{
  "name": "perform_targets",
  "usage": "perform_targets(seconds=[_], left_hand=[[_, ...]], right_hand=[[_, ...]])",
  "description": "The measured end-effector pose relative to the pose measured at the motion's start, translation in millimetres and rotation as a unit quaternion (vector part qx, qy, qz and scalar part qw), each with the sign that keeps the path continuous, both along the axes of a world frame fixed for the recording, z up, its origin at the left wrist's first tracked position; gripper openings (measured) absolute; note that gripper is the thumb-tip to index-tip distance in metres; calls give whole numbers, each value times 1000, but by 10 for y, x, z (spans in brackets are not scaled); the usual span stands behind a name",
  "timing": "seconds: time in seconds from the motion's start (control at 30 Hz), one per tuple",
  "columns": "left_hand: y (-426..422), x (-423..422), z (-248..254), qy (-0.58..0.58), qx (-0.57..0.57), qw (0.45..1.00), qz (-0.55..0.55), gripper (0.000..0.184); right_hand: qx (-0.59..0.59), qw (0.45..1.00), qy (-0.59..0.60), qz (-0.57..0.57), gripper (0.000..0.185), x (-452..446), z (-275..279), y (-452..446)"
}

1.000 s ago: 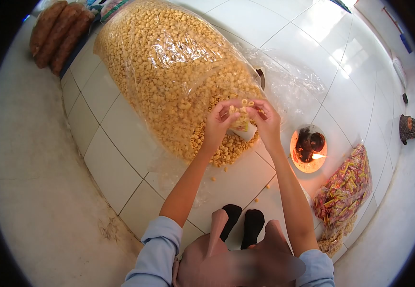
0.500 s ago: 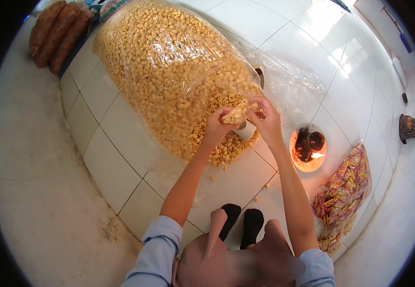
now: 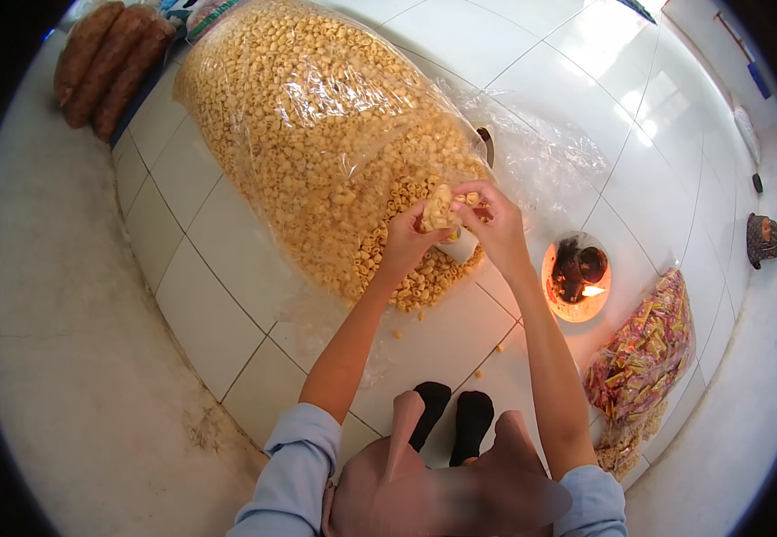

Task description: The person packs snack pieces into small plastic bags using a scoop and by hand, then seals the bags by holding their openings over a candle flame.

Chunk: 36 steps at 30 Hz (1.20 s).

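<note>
A small clear plastic packet of yellow snack pieces (image 3: 439, 211) is held up between both hands. My left hand (image 3: 406, 237) is closed around its left side. Fingers of my right hand (image 3: 497, 222) pinch the packet's right end. Under them, loose yellow snack pieces (image 3: 397, 255) spill from the mouth of a huge clear bag of snacks (image 3: 308, 134). A white cup-like container (image 3: 462, 247) lies among the loose pieces just below the hands, partly hidden.
To the right, a small flame burns in a round dish (image 3: 551, 295) holding a dark object. Beyond it lies a plastic bag of red and yellow packets (image 3: 643, 345). Long brown-filled bags (image 3: 111, 67) stand at upper left. Crumpled clear plastic (image 3: 549, 152) covers some white floor tiles.
The packet has turned more upright and shifted slightly left in my hands. My right fingers have moved a little left with it.
</note>
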<state>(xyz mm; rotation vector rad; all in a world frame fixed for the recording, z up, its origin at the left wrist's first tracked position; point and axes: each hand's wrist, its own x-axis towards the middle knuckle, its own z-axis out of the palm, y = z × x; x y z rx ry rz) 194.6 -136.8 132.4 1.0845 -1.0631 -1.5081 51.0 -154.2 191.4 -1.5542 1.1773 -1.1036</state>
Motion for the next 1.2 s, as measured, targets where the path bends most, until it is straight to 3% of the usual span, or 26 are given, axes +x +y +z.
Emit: perform_targets(seconds=[0.33,0.5,0.63,0.7,0.73,0.8,0.9,1.0,1.2], left_hand=[[22,-12,-16,73,-43,996,-14,33],[26,19,39,137,6,989,-46,31],[-16,55,-60,115,-34,992,-33,29],[-42,102,-156,-21,-55,998,-33,31],[-27,89,-85,-21,-55,998,-33,31],[20,48,143,99,-32,994,-46,33],[26,27,169,143,-18,989,-14,33],[1,9,102,128,-26,991,2,33],[-38,30,-45,93,-45,995,17,36]], right_hand=[[21,999,26,-41,19,4,24,-24],[4,997,-1,-74,17,1,62,-46],[-21,999,-21,-36,16,-21,47,-55],[-23,999,-18,-26,16,-27,49,-56],[-6,999,-27,-37,16,-30,44,-52],[10,998,-38,-48,15,-37,46,-56],[19,999,-1,-46,16,-57,48,-72],[-13,999,19,-23,16,-59,29,-73],[-4,999,-51,-12,16,-28,91,-29]])
